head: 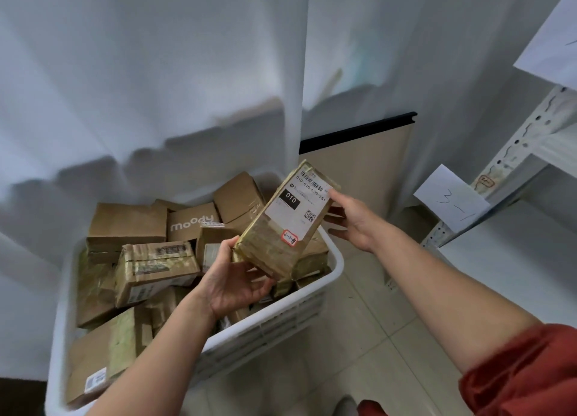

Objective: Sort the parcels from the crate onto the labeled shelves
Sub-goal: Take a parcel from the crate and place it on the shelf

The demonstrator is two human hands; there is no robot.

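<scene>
The parcel (285,220), a taped cardboard box, hung at centre frame above the crate (335,261). The left hand (232,279) gripped its lower corner and the right hand (349,219) pinched its upper edge. It looked light, stiff and tape-slick, best held by opposite ends.

A tape-wrapped brown parcel (281,225) is held tilted, its lower end in the left hand (232,278) and its upper edge pinched by the right hand (352,222). Its white label shows a barcode, "010" and a red-edged handwritten sticker. Below both hands, the white crate (335,259) holds jumbled brown parcels, one printed "moody" (193,223). Right of the right hand stands the white shelf (512,153), tagged "3-1" (451,200).
</scene>
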